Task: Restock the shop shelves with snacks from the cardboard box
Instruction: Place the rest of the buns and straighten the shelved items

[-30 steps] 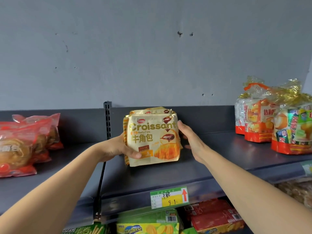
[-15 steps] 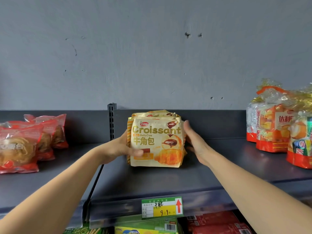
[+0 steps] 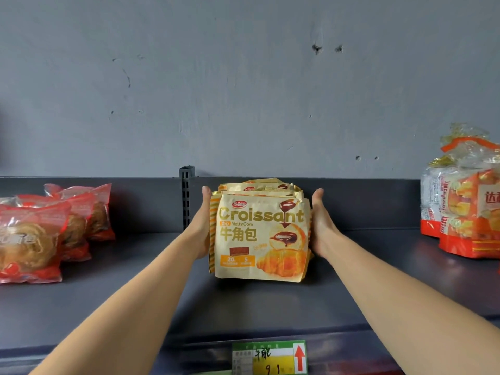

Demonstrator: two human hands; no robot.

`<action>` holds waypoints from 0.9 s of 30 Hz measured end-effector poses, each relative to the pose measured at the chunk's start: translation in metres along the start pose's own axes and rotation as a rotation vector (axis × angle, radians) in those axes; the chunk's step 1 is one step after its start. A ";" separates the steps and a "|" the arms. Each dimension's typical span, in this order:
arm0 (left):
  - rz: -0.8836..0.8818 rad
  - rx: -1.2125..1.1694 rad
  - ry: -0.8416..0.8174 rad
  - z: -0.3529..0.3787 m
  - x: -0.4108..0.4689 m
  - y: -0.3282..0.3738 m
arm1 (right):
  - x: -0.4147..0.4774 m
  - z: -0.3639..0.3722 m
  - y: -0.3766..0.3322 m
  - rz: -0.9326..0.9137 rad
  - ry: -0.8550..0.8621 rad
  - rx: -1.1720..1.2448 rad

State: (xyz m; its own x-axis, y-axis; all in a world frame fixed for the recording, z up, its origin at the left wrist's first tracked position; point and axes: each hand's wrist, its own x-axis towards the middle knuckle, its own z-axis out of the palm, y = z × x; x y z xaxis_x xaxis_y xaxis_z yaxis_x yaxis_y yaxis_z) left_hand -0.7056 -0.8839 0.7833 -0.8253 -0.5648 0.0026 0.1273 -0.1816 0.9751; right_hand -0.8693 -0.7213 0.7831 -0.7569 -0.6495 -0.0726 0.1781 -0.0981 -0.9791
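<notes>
A stack of cream and yellow croissant packs (image 3: 261,234) stands upright on the dark grey shelf (image 3: 270,307), with more packs lined up behind the front one. My left hand (image 3: 201,226) presses flat against the stack's left side, fingers straight. On the stack's right side lies my right hand (image 3: 320,226), flat as well, fingers pointing to the shelf's back. The cardboard box is out of view.
Red bread bags (image 3: 46,234) lie on the shelf at the left. Orange and clear bagged snacks (image 3: 465,207) stand at the right. A slotted upright post (image 3: 186,196) rises behind my left hand. A green and yellow price tag (image 3: 270,357) hangs on the shelf's front edge.
My left thumb has come off the pack's front and both hands now lie flat on the stack's sides. The stack stands straighter. The camera has moved closer and higher.
</notes>
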 end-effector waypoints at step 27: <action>0.027 0.063 0.079 -0.015 -0.007 0.010 | 0.016 0.013 0.004 -0.023 0.009 -0.099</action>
State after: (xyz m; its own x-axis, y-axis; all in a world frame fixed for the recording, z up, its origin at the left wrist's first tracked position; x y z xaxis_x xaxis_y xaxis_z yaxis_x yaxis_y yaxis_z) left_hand -0.6901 -0.8939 0.7901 -0.7759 -0.6307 0.0143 0.1123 -0.1158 0.9869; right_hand -0.8722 -0.7422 0.7807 -0.7659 -0.6409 -0.0511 0.0977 -0.0374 -0.9945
